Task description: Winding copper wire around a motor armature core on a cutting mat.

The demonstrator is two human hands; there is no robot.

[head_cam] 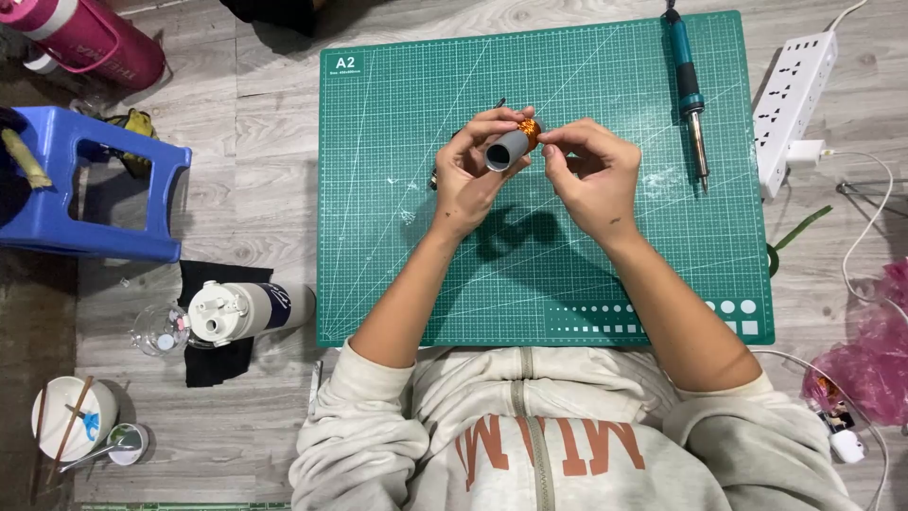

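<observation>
My left hand point(470, 175) grips a short grey tube point(508, 150) that has orange copper wire point(529, 132) wound at its far end. My right hand point(594, 178) pinches at that wound end with thumb and forefinger. Both hands hover above a green cutting mat point(445, 274), near its middle. A small dark part pokes out behind the left fingers; I cannot tell what it is.
A teal-handled soldering iron point(689, 90) lies on the mat's far right. A white power strip point(793, 99) with a plugged charger sits right of the mat. Left are a blue stool point(90, 185), a white bottle point(248, 310), a pink bottle point(95, 40), and a bowl with chopsticks point(68, 418). A pink bag point(875, 355) lies right.
</observation>
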